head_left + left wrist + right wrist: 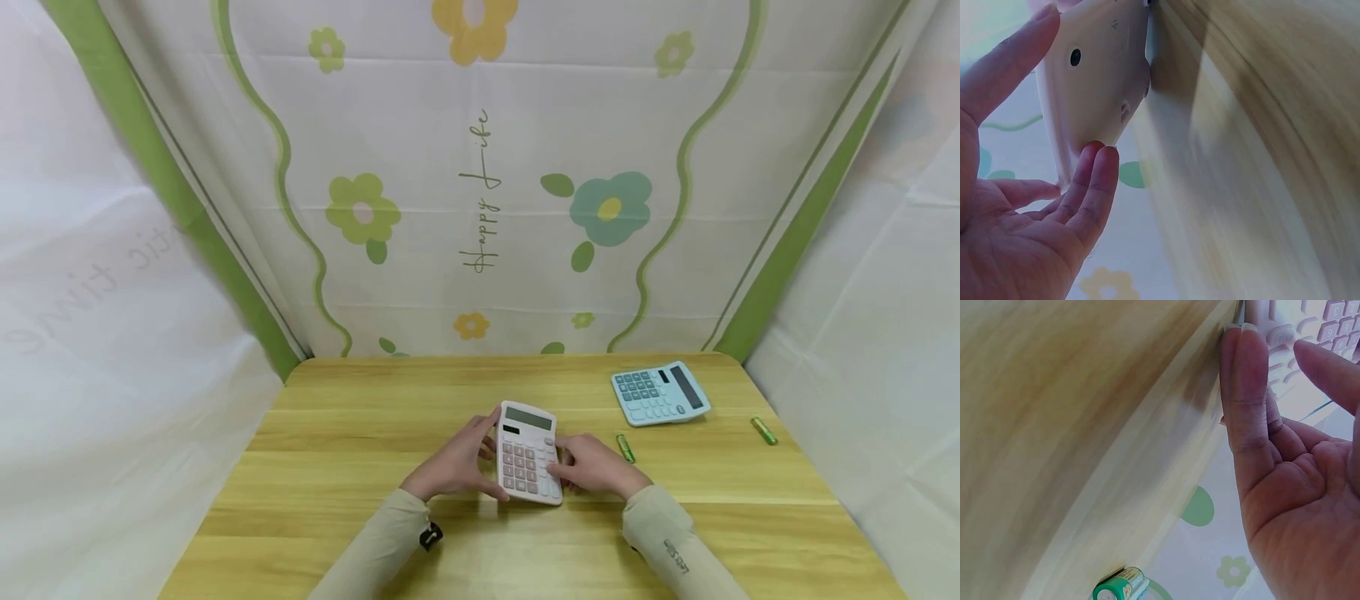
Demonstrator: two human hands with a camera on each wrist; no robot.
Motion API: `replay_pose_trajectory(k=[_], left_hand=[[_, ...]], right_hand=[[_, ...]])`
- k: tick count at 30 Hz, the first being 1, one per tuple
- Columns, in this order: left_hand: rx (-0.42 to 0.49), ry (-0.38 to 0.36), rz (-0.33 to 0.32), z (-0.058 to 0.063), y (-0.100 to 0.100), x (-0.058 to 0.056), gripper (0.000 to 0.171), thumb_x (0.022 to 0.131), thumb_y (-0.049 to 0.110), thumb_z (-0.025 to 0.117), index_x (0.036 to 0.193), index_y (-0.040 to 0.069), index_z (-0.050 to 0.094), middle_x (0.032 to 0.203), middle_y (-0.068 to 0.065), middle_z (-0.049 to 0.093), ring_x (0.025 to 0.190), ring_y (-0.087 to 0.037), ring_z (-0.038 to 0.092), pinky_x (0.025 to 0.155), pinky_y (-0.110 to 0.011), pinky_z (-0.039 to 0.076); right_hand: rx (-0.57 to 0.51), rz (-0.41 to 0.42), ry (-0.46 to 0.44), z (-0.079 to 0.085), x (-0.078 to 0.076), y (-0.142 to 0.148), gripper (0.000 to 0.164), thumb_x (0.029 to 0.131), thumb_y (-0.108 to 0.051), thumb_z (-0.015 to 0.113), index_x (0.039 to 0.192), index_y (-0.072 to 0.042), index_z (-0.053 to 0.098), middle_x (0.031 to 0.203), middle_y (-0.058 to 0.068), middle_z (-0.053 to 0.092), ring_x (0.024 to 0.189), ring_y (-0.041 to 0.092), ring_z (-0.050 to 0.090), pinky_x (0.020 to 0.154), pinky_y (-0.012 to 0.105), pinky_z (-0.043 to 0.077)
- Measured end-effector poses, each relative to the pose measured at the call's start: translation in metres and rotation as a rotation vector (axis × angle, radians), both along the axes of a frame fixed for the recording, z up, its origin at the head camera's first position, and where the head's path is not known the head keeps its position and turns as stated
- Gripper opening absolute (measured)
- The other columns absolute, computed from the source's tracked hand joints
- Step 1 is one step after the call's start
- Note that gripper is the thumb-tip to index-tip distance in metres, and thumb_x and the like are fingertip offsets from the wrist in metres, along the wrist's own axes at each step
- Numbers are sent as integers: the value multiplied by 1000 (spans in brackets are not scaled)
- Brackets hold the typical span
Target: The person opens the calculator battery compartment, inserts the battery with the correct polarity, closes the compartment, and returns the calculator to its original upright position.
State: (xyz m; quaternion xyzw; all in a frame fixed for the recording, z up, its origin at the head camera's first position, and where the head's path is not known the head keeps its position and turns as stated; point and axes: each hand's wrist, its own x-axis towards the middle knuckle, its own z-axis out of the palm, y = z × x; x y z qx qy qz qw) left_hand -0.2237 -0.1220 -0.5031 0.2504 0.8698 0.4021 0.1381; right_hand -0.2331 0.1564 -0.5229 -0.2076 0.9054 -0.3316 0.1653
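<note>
Two-sided hold on one white-and-pink calculator (530, 457), tilted, midway between the left and right edges of the bench (352, 467): clamped at its left side between thumb and fingers of the left hand (459, 462), pinched at its right side by the right hand (597, 464), with the thumb over the keys. Could slip and drop onto a corner through a loosened grip on either side, given the smooth casing; could register stray presses from that thumb. Risk of sending the inner battery (626, 448) rolling through an outward sweep of the right hand, and of losing the outer battery (764, 431) over the right edge after a bump. Counted: two hands, two green batteries, two calculators, including the blue calculator (658, 397) near the far right corner
</note>
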Motion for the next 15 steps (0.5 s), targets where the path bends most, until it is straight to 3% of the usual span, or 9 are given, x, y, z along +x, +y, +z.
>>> replay_pose_trajectory(k=[6,15], left_hand=[[-17,14,-1,4,3,0,132,70,32,98,168,22,11,154,-6,42,116,-22,61,100,-39,57],[-20,29,-7,9,9,2,132,70,32,98,168,21,11,154,-7,42,117,-26,62,100,-40,58]], right_hand=[[-22,-6,-26,0,-2,4,58,99,-27,71,144,6,55,70,1,67,57,15,62,51,25,49],[-64,-6,-38,0,-1,6,64,98,-25,72,147,10,50,72,2,69,61,19,65,52,25,50]])
